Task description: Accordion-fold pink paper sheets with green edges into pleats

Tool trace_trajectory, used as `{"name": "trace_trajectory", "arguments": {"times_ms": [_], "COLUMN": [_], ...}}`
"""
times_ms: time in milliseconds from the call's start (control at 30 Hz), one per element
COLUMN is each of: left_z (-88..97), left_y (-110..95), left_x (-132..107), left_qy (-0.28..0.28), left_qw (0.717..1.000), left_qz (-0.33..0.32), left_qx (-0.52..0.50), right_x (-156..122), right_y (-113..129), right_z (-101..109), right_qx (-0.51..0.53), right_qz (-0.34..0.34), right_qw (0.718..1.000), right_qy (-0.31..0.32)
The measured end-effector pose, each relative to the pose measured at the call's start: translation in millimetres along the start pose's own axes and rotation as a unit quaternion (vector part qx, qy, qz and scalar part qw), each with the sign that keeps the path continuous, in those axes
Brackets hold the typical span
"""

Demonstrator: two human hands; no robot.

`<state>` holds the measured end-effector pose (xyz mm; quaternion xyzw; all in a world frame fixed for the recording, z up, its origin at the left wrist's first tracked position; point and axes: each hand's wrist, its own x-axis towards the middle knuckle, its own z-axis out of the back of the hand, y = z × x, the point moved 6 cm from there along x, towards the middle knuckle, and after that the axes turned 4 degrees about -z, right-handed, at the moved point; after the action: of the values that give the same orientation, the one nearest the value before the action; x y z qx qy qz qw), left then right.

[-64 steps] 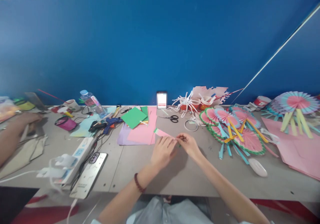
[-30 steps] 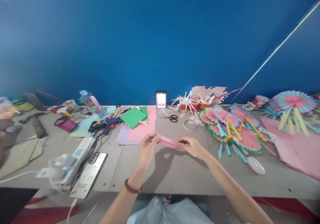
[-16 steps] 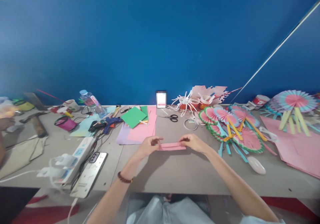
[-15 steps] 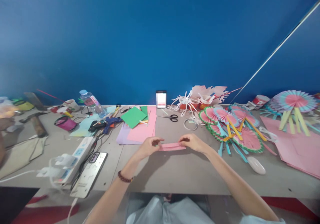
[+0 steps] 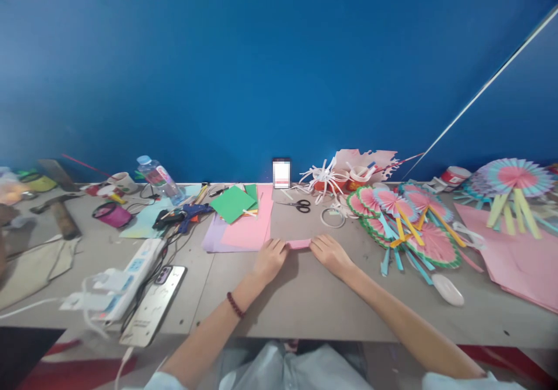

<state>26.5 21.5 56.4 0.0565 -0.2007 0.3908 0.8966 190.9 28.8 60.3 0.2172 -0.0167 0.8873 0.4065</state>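
Note:
A narrow folded strip of pink paper point(image 5: 299, 244) lies across the middle of the table, its two ends under my hands. My left hand point(image 5: 272, 256) is closed on the strip's left end, knuckles up, with the fingertips partly hidden. On the opposite end, my right hand point(image 5: 330, 253) grips in the same way. Just beyond the left hand is a stack of pink and lilac sheets point(image 5: 246, 234) with green paper point(image 5: 234, 203) on top. Black-handled scissors point(image 5: 300, 206) and a roll of tape point(image 5: 332, 217) rest behind the strip.
Paper fans point(image 5: 431, 242) and a white computer mouse point(image 5: 447, 289) are to the right, near pink sheets point(image 5: 518, 250). At left are a phone point(image 5: 153, 308), a power strip point(image 5: 135, 274), a glue gun point(image 5: 187, 217), a bottle point(image 5: 161, 179) and a hammer point(image 5: 64, 218). A blue partition point(image 5: 279, 76) stands behind.
Both hands have turned knuckles up and come closer together. The pink strip, earlier wider and held between the fingertips, now shows narrower and flat on the table.

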Motion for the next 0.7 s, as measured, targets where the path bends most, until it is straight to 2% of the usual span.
{"name": "trace_trajectory", "arguments": {"times_ms": [100,200,333,500,700], "left_z": [-15.4,-20.9,-20.5,-16.6,-10.1], "left_y": [-1.9,-1.2,3.5,18.9,32.1], "left_x": [-6.1,-9.1,-7.3,3.2,13.9], "left_qy": [0.028,0.034,0.042,0.073,0.072], "left_qw": [1.000,0.999,0.997,0.979,0.969], "left_qz": [-0.001,0.009,0.036,0.109,0.133], "left_qx": [-0.004,-0.027,-0.045,-0.158,-0.195], "right_x": [-6.6,-7.9,-3.5,6.4,16.3], "right_y": [-1.5,-6.3,-13.2,-19.8,-28.4], "right_z": [-9.4,-13.5,-11.7,-2.9,-3.3], "right_qx": [0.011,0.029,0.073,0.139,0.187], "right_qz": [-0.009,-0.033,-0.073,-0.117,-0.164], "right_qw": [1.000,0.999,0.994,0.981,0.966], "right_qy": [0.013,0.025,0.042,0.058,0.067]}}
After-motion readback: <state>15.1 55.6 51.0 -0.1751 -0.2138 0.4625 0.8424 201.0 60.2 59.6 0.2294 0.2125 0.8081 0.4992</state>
